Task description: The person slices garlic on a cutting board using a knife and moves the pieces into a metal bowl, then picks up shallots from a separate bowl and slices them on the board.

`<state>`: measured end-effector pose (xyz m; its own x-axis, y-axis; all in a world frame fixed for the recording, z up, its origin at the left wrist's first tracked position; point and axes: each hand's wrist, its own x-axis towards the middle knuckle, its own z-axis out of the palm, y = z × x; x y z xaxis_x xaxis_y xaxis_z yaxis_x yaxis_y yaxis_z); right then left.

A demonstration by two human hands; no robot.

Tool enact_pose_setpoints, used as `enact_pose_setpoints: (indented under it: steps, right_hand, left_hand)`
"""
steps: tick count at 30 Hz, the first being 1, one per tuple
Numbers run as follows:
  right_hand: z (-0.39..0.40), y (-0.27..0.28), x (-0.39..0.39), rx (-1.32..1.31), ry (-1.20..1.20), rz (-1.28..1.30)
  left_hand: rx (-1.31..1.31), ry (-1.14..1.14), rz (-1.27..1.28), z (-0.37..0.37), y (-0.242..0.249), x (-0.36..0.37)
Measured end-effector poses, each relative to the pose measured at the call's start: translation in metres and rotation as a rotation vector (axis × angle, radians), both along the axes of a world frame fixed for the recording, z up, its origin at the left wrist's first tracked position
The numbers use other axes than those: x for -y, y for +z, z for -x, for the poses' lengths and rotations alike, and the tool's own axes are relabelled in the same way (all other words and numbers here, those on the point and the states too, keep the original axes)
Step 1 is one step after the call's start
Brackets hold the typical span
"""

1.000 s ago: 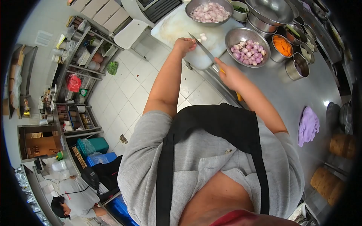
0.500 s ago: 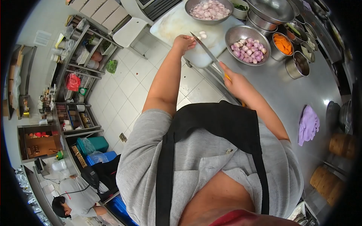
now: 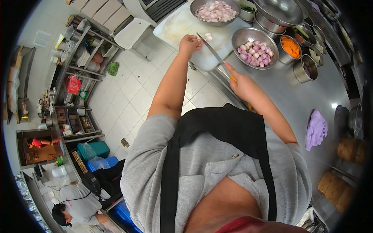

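My right hand (image 3: 244,83) is closed round the handle of a long kitchen knife (image 3: 210,50), whose blade points up and left across the corner of the white cutting board (image 3: 175,29). My left hand (image 3: 189,45) is at the board's near edge, left of the blade tip. Its fingers are curled together; whatever they pinch is too small to make out. A few pale peeled shallots (image 3: 208,37) lie on the board just past the blade tip. To the right, a steel colander (image 3: 237,34) holds purple shallots (image 3: 255,53).
At the board's far edge stands a bowl (image 3: 193,11) of peeled shallots. A pot of carrots (image 3: 290,47), a steel pot (image 3: 305,69) and stacked bowls (image 3: 268,24) are on the right. A purple cloth (image 3: 316,130) lies on the steel counter (image 3: 285,93). Another person (image 3: 79,204) is at lower left.
My left hand's fingers have curled in slightly. The knife and my right hand stay almost where they were, and the whole view has shifted a little.
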<state>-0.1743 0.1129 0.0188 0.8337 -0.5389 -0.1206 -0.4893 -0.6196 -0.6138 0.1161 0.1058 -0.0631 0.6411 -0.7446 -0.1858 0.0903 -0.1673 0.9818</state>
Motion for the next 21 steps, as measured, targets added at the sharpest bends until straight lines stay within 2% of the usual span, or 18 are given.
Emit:
enact_pose_setpoints:
  steps: [3,9,21]
  right_hand:
    - [0.0,0.0,-0.001,-0.025,0.001,-0.025]
    - [-0.002,-0.005,0.002,0.01,-0.001,-0.005]
    - [-0.008,0.005,-0.002,-0.087,0.04,0.067]
  left_hand:
    - [0.0,0.001,0.056,0.001,-0.004,-0.001]
    - [0.118,-0.05,-0.016,-0.006,-0.003,0.001]
    - [0.074,-0.011,0.03,-0.006,-0.003,-0.001]
